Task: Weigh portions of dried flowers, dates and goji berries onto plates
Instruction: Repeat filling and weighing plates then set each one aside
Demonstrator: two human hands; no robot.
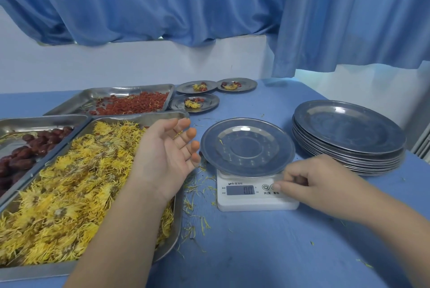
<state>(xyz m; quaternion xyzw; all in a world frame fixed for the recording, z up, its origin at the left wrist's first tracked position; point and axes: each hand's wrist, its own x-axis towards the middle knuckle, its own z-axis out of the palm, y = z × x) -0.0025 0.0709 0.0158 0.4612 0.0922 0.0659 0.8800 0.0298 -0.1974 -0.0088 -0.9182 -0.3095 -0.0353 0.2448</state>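
An empty steel plate (247,147) sits on a white digital scale (256,194) whose display reads 0.0. My right hand (309,181) presses a button on the scale's front with its index fingertip, the other fingers curled. My left hand (166,155) hovers palm up, fingers spread, over the right edge of a tray of yellow dried flowers (69,183). It holds nothing. A tray of dark red dates (25,150) lies at the left. A tray of goji berries (130,104) lies behind the flowers.
Three filled plates (197,98) stand at the back of the blue table. A stack of empty steel plates (346,136) is at the right. Loose yellow petals (195,194) litter the table beside the scale. Blue curtains hang behind.
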